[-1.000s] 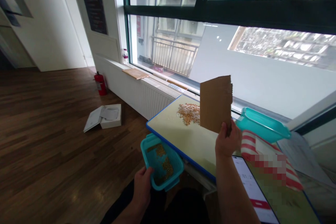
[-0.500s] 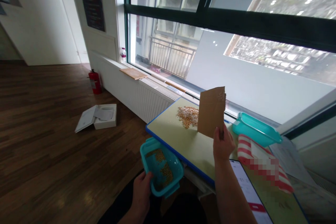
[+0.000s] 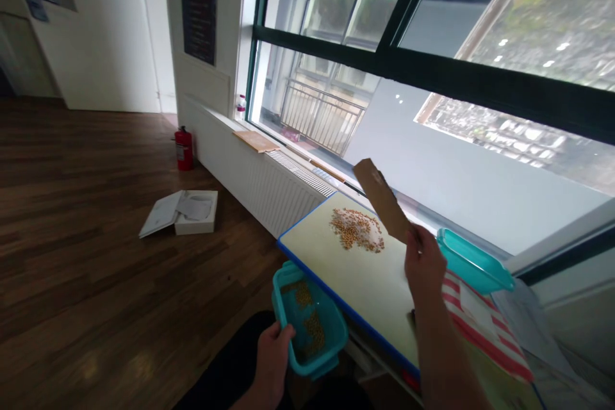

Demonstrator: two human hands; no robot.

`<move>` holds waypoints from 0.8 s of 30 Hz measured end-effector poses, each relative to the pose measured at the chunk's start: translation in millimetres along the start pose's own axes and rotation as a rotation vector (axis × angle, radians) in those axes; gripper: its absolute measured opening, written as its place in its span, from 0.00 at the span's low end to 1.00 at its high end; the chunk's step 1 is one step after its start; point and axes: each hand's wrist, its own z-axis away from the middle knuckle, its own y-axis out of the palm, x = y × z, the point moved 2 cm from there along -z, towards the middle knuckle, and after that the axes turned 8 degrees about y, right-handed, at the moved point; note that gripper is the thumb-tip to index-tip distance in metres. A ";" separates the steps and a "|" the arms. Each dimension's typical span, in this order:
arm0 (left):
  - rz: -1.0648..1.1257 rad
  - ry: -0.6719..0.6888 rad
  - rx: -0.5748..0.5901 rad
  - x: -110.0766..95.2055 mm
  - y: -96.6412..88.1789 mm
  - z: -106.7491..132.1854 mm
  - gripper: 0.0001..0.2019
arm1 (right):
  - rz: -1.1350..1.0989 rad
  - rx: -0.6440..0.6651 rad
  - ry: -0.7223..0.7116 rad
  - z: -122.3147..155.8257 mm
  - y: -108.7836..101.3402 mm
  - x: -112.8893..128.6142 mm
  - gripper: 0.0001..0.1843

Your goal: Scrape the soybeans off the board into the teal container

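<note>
My left hand [image 3: 275, 353] grips the near left rim of a teal plastic container [image 3: 335, 327], held below the table's edge. Small yellowish beans or grains [image 3: 314, 332] lie in it in patches. In my right hand [image 3: 425, 262] is a piece of brown cardboard [image 3: 382, 200], raised over the table and tilted, its far end up toward the window. A spread pile of orange-brown kernels mixed with paler bits [image 3: 356, 230] lies on the pale yellow tabletop [image 3: 369, 288], left of the cardboard and apart from it.
A second teal container [image 3: 473, 262] and a red-and-white striped packet [image 3: 485, 327] are on the table's right. The window [image 3: 456, 166] and a radiator [image 3: 269, 192] run behind. On the floor stand an opened white box [image 3: 195, 214] and a red fire extinguisher [image 3: 183, 148].
My right hand has turned the cardboard from upright and broad-side on to a slanted, narrower view, off the pile's right side. My left hand keeps its hold on the container. The view has shifted.
</note>
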 end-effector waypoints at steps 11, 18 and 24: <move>0.027 -0.046 -0.030 7.1 -3.3 1.4 0.11 | 0.228 0.384 0.003 -23.3 45.9 12.5 0.18; 0.033 -0.050 -0.012 9.1 -11.2 -6.6 0.08 | 0.295 0.467 -0.071 -32.3 59.5 18.0 0.18; 0.032 -0.113 -0.057 4.9 -14.4 -8.8 0.09 | 0.298 0.542 -0.072 -36.7 66.7 16.1 0.17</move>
